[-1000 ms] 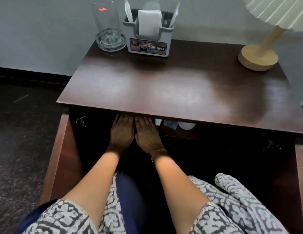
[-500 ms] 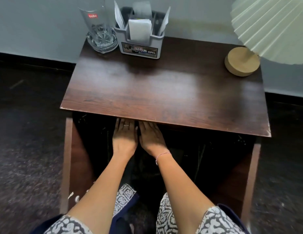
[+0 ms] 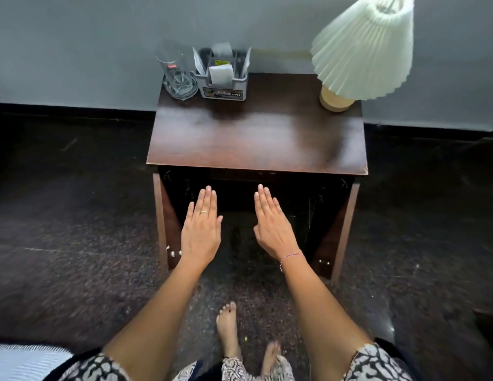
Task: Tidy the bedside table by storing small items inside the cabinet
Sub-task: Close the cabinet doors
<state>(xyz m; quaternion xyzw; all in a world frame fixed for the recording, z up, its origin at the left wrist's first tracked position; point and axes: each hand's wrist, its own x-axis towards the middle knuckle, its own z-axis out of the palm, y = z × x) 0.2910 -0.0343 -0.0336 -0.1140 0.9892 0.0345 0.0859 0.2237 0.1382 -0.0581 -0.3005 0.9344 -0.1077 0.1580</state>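
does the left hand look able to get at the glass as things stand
Probably yes: the left hand is open and empty, and the glass stands at the tabletop's back left corner with bare wood before it.

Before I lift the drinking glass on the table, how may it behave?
The glass looks clear and smooth, so probably slippery and breakable. It is tall and narrow, so a push up high might tip it. Its thick base suggests some weight.

I can't see into the cabinet [image 3: 267, 199] at frame centre: its inside is black, and whatever is stored there is lost. The lamp [image 3: 363, 48] shade hides its stem, and the organizer [image 3: 223, 78] label is too small to read.
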